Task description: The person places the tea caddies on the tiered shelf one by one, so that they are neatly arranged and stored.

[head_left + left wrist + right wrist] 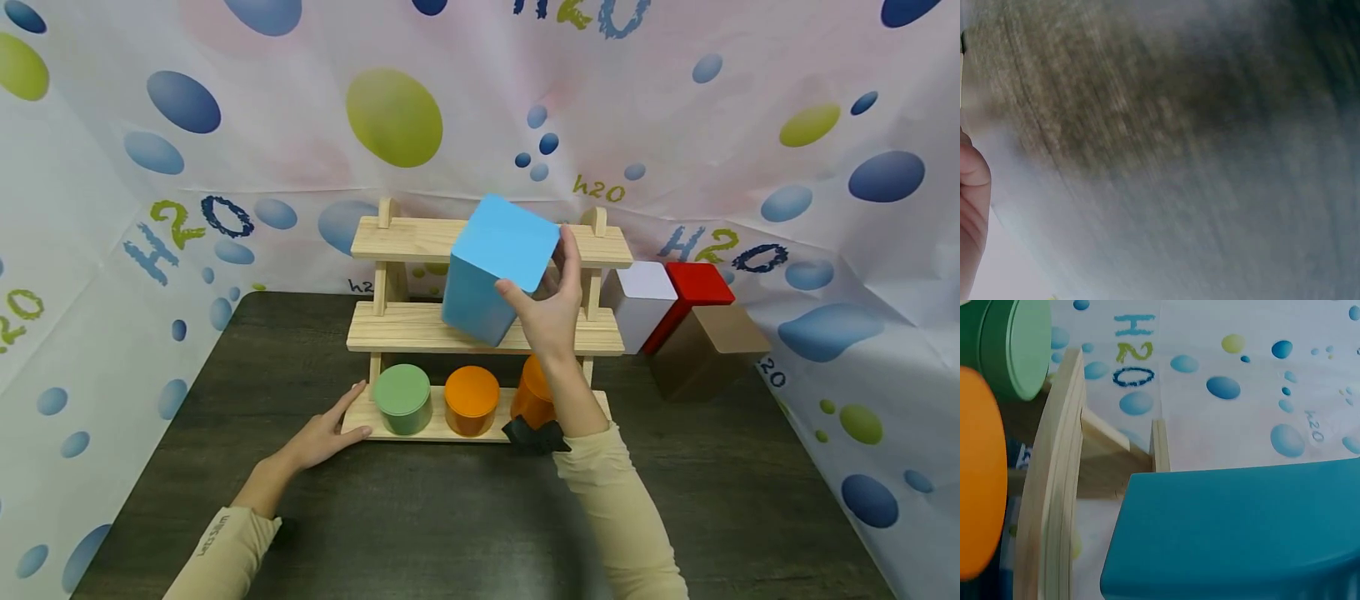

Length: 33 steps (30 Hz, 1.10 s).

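Observation:
My right hand (551,312) holds a blue box (491,267), tilted, in front of the upper two tiers of a wooden three-tier shelf (416,242). Thumb and fingers grip the box at its right side. In the right wrist view the blue box (1229,531) fills the lower right, beside the shelf's wood (1054,487). My left hand (322,437) touches the left end of the bottom tier with its fingers extended. Only part of the left hand (972,194) shows at the left edge of its wrist view.
On the bottom tier stand a green canister (403,400), an orange canister (471,402) and another orange canister (531,396), partly behind my right forearm. Right of the shelf stand a white box (641,300), a red box (697,287) and a brown box (708,354) on the dark table (420,525).

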### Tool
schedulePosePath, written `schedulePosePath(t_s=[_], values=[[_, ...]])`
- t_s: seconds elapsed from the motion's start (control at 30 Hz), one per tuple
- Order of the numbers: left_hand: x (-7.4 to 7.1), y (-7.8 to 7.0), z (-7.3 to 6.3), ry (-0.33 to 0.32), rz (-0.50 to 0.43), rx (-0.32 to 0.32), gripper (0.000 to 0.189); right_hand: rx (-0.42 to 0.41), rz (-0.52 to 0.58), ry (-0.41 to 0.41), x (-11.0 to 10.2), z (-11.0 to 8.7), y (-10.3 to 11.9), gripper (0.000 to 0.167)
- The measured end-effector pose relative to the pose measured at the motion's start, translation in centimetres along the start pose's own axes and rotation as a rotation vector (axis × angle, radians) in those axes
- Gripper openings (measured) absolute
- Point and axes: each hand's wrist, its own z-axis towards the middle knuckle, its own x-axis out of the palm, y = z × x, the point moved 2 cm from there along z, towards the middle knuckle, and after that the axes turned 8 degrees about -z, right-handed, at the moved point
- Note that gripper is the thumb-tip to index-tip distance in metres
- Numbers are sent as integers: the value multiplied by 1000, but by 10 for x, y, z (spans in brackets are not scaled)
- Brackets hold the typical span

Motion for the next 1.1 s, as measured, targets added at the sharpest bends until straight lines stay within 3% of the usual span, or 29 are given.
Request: schedulePosePath(t_s=[0.23,0.43,0.77,0.93,1.1], values=[[-1,0,2,4,8,8,80,-16,-46,105,30,-3,-1,121],[-2,-1,0,3,4,-2,79,19,-63,215,51,-5,-7,122],[0,-1,0,3,0,2,78,52,-59,275,66,0,-13,125],[1,-1,0,4,2,4,78,108,-17,319,72,0,-17,93],[0,-1,-1,4,4,-3,78,142,-43,351,76,1,-18,87]])
